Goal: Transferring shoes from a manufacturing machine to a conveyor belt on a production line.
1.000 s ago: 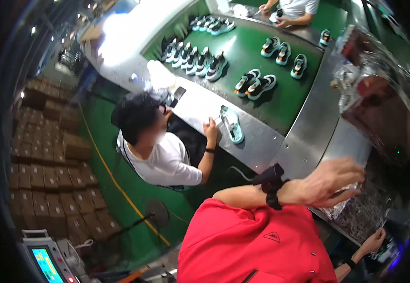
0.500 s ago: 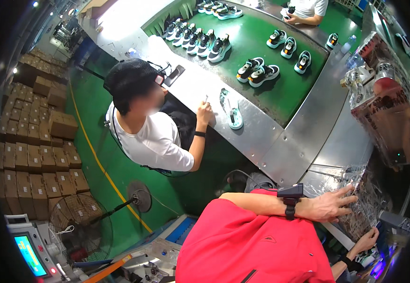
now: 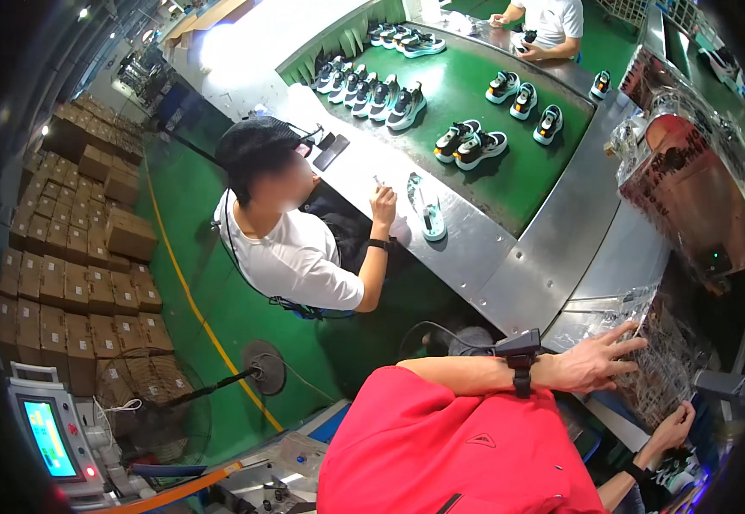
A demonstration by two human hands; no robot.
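My left hand (image 3: 591,363), with a black device strapped at its wrist, lies with fingers spread over crinkled clear plastic film (image 3: 659,364). The film drapes over the metal bench edge at the right. Lower down, my right hand (image 3: 670,430) pinches the lower edge of that film between thumb and fingers. Something brownish shows through the film, but I cannot make out what it is. Beside my right wrist, part of a shoe (image 3: 676,471) is visible near the lower right rim.
A bulky reddish-brown unit (image 3: 689,206) wrapped in printed clear plastic stands ahead. Several sneakers (image 3: 479,146) sit on a green belt (image 3: 441,94). A seated co-worker (image 3: 287,248) faces a shoe upper (image 3: 426,208); another person (image 3: 552,26) stands beyond. Cartons (image 3: 90,283), a fan (image 3: 154,407) and a control screen (image 3: 50,437) are left.
The whole view has shifted a little. My right hand has moved slightly upward, still pinching the film. My left hand stays spread on it. Another hand of the far person now shows.
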